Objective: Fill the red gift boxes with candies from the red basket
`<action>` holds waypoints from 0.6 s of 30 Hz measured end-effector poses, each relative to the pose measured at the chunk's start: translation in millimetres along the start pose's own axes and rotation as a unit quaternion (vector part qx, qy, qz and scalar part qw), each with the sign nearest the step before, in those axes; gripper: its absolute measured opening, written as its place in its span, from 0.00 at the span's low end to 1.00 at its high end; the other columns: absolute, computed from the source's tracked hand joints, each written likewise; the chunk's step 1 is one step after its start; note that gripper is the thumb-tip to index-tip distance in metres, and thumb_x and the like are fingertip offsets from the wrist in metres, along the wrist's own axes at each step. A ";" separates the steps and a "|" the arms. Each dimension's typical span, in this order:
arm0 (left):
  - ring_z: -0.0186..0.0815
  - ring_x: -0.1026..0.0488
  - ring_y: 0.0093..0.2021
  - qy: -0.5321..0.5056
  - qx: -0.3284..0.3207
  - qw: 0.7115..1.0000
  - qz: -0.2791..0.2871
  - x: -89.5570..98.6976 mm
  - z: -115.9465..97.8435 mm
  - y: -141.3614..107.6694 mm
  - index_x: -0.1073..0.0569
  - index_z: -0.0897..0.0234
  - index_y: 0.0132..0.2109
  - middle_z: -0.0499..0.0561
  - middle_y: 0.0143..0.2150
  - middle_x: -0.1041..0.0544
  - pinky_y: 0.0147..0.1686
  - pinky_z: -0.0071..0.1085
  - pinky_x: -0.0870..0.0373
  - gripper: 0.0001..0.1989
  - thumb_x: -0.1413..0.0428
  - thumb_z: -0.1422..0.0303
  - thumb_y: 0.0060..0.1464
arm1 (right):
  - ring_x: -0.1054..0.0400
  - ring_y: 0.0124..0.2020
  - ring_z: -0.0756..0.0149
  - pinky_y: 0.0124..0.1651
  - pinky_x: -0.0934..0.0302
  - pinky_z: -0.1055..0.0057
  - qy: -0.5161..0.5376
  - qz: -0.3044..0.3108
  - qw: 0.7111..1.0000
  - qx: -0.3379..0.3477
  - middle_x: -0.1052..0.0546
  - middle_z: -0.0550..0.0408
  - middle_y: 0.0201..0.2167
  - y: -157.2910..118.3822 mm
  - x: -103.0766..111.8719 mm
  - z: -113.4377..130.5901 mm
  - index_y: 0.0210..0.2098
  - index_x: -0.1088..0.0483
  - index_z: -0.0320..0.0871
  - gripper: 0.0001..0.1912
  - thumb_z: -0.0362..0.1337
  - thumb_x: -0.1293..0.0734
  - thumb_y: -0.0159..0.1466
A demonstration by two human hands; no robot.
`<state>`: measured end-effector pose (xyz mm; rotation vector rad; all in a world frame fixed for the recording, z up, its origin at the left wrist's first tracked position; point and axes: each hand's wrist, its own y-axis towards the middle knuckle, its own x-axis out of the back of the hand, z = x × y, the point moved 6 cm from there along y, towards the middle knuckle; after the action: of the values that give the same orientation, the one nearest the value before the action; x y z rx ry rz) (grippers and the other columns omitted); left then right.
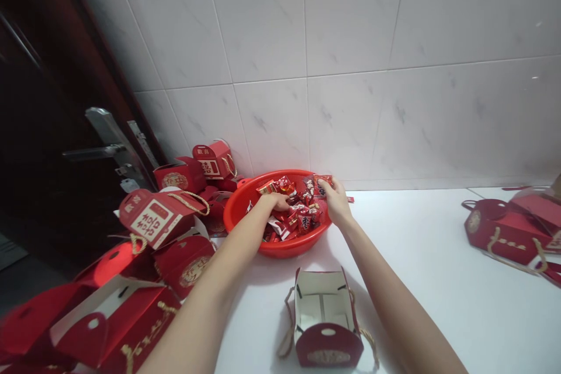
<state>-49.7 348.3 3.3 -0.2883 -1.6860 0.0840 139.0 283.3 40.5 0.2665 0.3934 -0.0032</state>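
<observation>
A red plastic basket (280, 250) stands near the wall with several red wrapped candies (304, 219) in it. My left hand (277, 202) reaches into it among the candies; its fingertips are partly hidden, and what they hold cannot be made out. At the basket's right rim, my right hand (335, 196) is closed on red candy packets (319, 183). In front of the basket, between my forearms, an open red gift box (328, 345) with rope handles shows its white inside, with nothing in it.
Several red gift boxes (153, 219), some open, are piled on the left beside a dark door (39, 99) with a metal handle. More red boxes (508, 231) lie at the far right of the white table (421, 251). A tiled wall (350, 123) rises behind.
</observation>
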 end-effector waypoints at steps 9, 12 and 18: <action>0.47 0.22 0.35 -0.043 0.051 0.997 0.029 -1.8 4.3 -0.2 0.21 0.65 0.29 0.57 0.30 0.18 0.33 0.32 0.30 0.12 0.35 0.71 0.30 | 0.32 0.27 0.67 0.29 0.37 0.71 -0.002 -0.002 1.000 0.001 0.26 0.62 0.24 -2.2 -0.5 2.2 0.29 0.32 0.46 0.12 0.47 0.31 0.51; 0.42 0.24 0.29 -0.099 0.051 0.994 0.006 4.9 9.1 -2.6 0.23 0.64 0.23 0.53 0.23 0.22 0.29 0.30 0.32 0.06 0.36 0.72 0.31 | 0.32 0.27 0.67 0.30 0.36 0.71 0.002 -0.005 1.000 -0.001 0.26 0.62 0.24 -1.7 -0.7 1.0 0.28 0.33 0.47 0.12 0.46 0.30 0.50; 0.34 0.28 0.25 -0.242 0.010 0.969 -0.041 23.4 11.4 -13.7 0.20 0.65 0.31 0.50 0.25 0.21 0.25 0.26 0.35 0.07 0.42 0.73 0.41 | 0.33 0.27 0.67 0.29 0.37 0.72 0.005 -0.007 1.000 0.000 0.26 0.62 0.24 -0.5 -0.4 -0.1 0.29 0.32 0.46 0.13 0.46 0.30 0.50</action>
<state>-65.4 341.9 27.4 -0.1896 -2.1783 0.1160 138.5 282.8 40.4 0.2646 0.4057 -0.0156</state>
